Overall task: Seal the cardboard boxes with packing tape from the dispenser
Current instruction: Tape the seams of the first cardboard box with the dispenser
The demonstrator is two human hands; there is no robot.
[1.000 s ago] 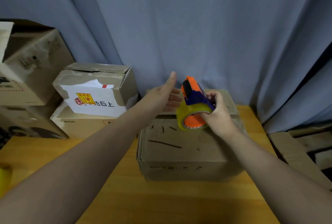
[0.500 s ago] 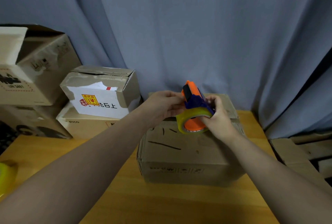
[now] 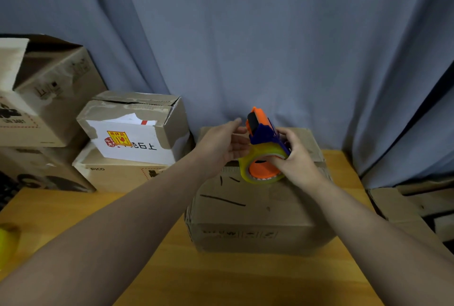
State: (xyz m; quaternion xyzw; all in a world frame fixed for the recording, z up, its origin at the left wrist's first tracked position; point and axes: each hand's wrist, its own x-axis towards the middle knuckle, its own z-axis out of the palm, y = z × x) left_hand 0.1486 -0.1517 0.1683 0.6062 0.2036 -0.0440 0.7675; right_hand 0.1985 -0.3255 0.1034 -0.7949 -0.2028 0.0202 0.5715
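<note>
A closed brown cardboard box (image 3: 245, 210) with black pen marks on its top stands on the wooden table in the middle. Above its far half I hold an orange and blue tape dispenser (image 3: 261, 148) carrying a yellowish roll of packing tape. My right hand (image 3: 294, 158) grips the dispenser from the right, fingers curled round the roll and frame. My left hand (image 3: 223, 144) is just left of the dispenser, palm turned toward it, fingers relaxed and reaching the dispenser's head; whether it pinches tape is hidden.
Stacked cardboard boxes fill the left: a white-labelled box (image 3: 132, 128) on a flat box (image 3: 115, 173), and bigger boxes (image 3: 46, 99) behind. A yellow object (image 3: 7, 239) lies at the table's left edge. Flat cardboard (image 3: 405, 207) lies off the right. A blue curtain (image 3: 270, 35) hangs behind.
My left hand curled in to the dispenser's head half a second ago and now has its fingers more spread beside it. The right hand and dispenser stayed over the box.
</note>
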